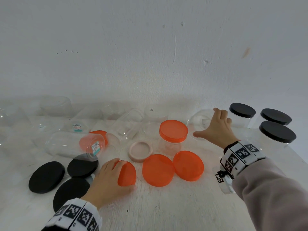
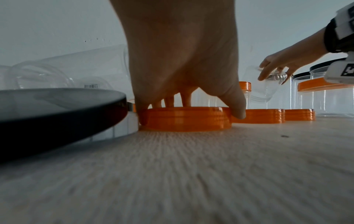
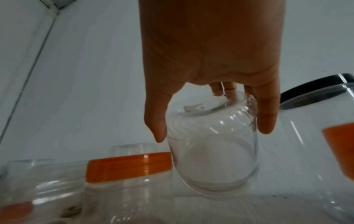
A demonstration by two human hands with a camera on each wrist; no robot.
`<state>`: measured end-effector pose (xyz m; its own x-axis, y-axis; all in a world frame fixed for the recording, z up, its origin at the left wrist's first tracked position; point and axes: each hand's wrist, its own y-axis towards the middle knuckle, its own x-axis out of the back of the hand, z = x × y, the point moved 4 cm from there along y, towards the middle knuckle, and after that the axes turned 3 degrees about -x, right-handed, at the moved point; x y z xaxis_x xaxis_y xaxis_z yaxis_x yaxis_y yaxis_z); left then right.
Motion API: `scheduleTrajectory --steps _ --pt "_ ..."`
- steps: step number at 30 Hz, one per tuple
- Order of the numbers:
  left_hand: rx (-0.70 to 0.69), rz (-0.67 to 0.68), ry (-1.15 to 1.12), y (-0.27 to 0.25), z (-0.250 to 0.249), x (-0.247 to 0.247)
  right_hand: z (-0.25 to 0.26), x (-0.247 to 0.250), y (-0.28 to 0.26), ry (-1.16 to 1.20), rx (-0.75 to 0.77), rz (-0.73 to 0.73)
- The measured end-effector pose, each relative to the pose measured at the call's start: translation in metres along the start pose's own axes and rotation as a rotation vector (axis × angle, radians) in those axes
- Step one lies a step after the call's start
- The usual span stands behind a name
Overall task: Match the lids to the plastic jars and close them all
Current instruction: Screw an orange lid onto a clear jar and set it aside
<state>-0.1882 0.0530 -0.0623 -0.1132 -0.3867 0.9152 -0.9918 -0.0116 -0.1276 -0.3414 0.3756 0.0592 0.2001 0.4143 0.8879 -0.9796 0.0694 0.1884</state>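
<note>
My left hand (image 1: 123, 175) grips an orange lid (image 1: 129, 179) by its rim, thumb on the near edge and fingers on the far edge. In the left wrist view this orange lid (image 2: 184, 119) still lies on the table under the left hand (image 2: 182, 60). My right hand (image 1: 207, 123) reaches to the back right and holds a clear open jar (image 1: 196, 120) at its mouth. The right wrist view shows that jar (image 3: 212, 151) tilted, with the thumb on one side and the fingers on the other. A jar closed with an orange lid (image 1: 173, 132) stands between the hands.
Two loose orange lids (image 1: 157, 170) (image 1: 188, 165) and a pink lid (image 1: 140, 151) lie in the middle. Three black lids (image 1: 46, 176) lie at the near left. Three black-lidded jars (image 1: 277, 131) stand at the right. Several clear jars (image 1: 70, 144) lie along the left and back.
</note>
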Motion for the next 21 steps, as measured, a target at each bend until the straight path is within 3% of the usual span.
scheduleTrajectory --steps 9,16,21 --pt "0.017 -0.073 -0.113 -0.003 -0.003 0.017 0.004 0.025 -0.052 0.27 0.029 -0.035" --pt "0.041 -0.181 -0.401 -0.02 -0.003 0.046 0.024 0.016 -0.098 0.643 0.031 0.315" --pt "0.051 -0.204 -0.567 -0.034 -0.006 0.065 0.044 0.002 -0.122 0.71 0.039 0.412"
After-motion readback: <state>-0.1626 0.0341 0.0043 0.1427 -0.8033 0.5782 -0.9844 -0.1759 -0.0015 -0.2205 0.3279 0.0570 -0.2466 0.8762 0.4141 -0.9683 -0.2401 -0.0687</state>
